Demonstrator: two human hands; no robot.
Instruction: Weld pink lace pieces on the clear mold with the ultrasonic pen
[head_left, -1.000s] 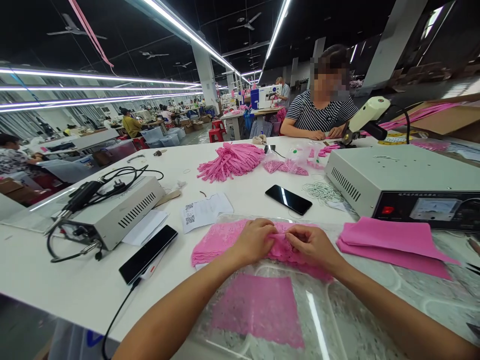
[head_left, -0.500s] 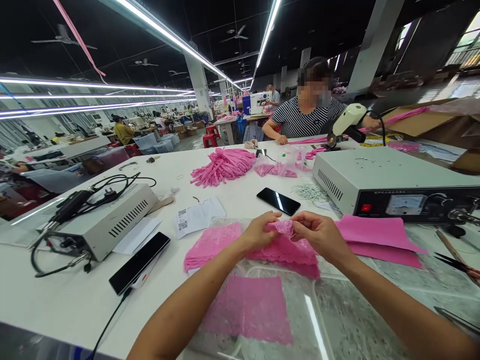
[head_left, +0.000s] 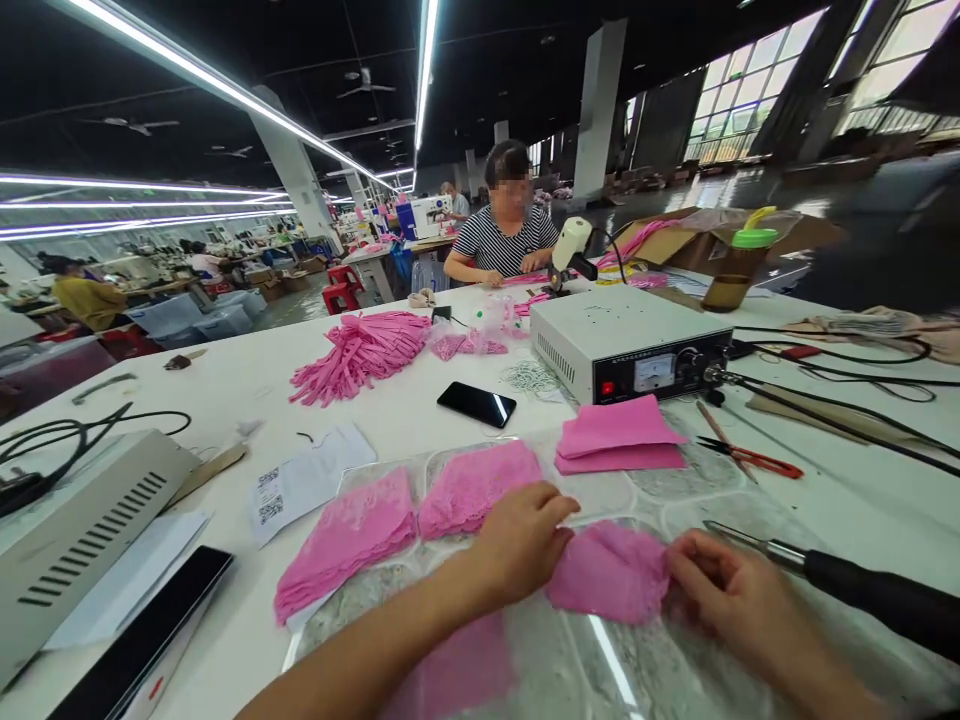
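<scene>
A single pink lace fabric piece [head_left: 609,574] stretches between my two hands above the clear plastic sheet. My left hand [head_left: 526,540] has its fingers closed on the near-left edge of the piece. My right hand [head_left: 724,590] pinches its right edge between thumb and fingers. Just behind my left hand sits a stack of pink lace pieces [head_left: 480,482], with another pink stack [head_left: 356,540] further left. Plain pink pieces [head_left: 619,437] lie flat at the back. Right of my right hand is a black-handled tool [head_left: 862,590] with a metal tip.
A grey control box [head_left: 630,335] with a dial stands at the back right, near red-handled scissors [head_left: 757,458]. A phone [head_left: 477,403] and a bundle of pink straps [head_left: 360,355] lie mid-table. A co-worker in a striped top [head_left: 506,235] handles pink strips across the table.
My hands have moved off the lace stack toward the right, carrying one piece over the plastic sheet. The view has turned right, bringing the black-handled tool and a green-lidded cup into sight.
</scene>
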